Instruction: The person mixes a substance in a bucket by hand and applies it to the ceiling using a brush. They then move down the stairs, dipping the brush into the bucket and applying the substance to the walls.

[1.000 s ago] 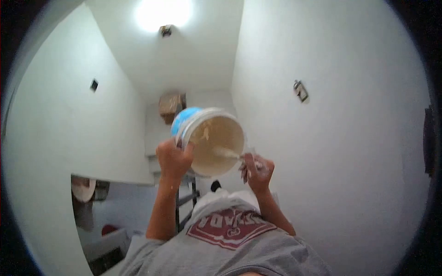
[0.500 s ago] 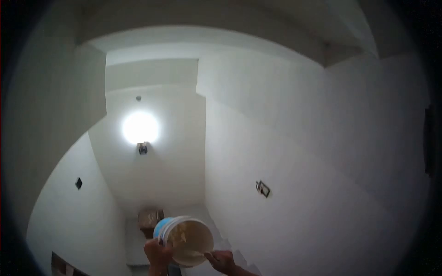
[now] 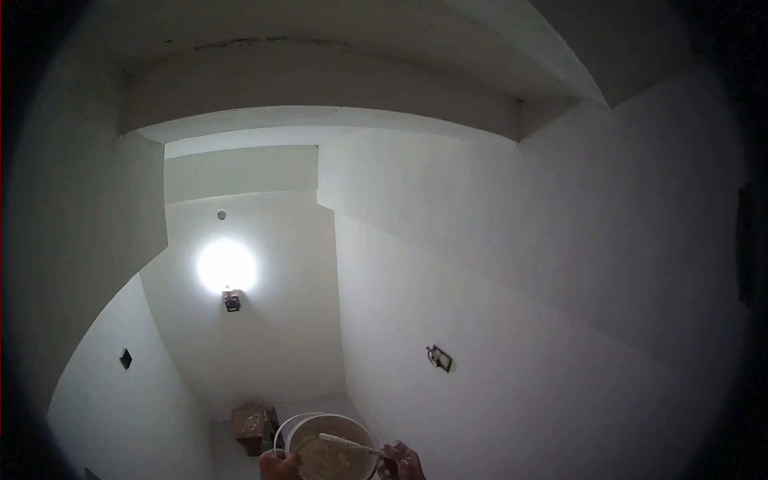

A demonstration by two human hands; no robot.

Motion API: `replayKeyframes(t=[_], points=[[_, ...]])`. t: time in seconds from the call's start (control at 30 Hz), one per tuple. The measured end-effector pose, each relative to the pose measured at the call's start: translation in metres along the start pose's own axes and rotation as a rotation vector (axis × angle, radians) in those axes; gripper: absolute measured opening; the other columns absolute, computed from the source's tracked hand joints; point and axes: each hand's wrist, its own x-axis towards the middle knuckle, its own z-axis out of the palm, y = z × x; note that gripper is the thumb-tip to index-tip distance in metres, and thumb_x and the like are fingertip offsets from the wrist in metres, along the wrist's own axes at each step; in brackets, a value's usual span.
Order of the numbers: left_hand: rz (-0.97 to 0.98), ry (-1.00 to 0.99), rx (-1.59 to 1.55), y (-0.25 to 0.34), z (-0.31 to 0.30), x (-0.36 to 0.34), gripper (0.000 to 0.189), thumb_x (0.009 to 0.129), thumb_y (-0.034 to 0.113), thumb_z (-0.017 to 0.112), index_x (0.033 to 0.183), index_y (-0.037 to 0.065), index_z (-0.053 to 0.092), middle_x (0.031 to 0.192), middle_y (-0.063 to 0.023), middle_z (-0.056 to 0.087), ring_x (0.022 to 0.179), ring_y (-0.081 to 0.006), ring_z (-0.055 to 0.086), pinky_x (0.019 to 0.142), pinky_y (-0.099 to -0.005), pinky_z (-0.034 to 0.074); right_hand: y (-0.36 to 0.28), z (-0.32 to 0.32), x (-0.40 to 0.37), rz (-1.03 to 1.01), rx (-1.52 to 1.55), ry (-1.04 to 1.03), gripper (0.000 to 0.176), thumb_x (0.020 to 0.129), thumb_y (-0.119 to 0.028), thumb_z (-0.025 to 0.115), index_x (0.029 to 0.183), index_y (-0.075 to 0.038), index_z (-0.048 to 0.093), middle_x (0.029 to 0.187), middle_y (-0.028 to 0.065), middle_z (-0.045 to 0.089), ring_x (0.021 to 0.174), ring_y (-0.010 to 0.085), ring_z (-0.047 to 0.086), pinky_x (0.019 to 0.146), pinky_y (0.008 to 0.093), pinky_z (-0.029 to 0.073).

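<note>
The pale-coated scraper [image 3: 349, 443], blade smeared, sits in the right hand's [image 3: 402, 462] closed grip

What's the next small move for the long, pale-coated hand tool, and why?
I'd probably lower the tool slightly into the cream-coloured material in the round white plastic bucket: the right hand holds it across the open mouth, and the left hand steadies the rim. Its exact depth is unclear.

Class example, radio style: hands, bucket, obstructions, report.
Left hand gripping bucket rim. Right hand holding scraper across bucket's mouth. Nothing seen blocking the mouth besides scraper.
</note>
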Motion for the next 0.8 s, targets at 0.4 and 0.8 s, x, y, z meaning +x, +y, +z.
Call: replayKeyframes(t=[0.4,0.8], points=[[-0.002,-0.165,0.023,-0.023,0.032,-0.02,0.025,0.075,0.024,0.063,0.074,0.0,0.069,0.052,-0.0083,0.057,0.045,-0.0166,0.053,0.046,-0.0376,0.044,-0.211,0.084,0.008,-0.981,-0.225,-0.424,0.052,0.102,-0.04,0.048,0.112,0.009,0.061,0.063,0.011,0.056,0.048,0.0168,0.051,0.038,0.0308,0.039],[0.006,-0.125,0.135,0.022,0.022,-0.015,0.018,0.064,0.018,0.068,0.059,0.003,0.061,0.05,-0.013,0.054,0.047,-0.0228,0.058,0.046,-0.0405,0.044,-0.392,0.241,-0.037,-1.723,-0.377,-0.324,0.041,0.101,-0.026,0.053,0.122,0.009,0.058,0.085,0.0134,0.065,0.067,0.0169,0.06,0.058,0.0299,0.05]])
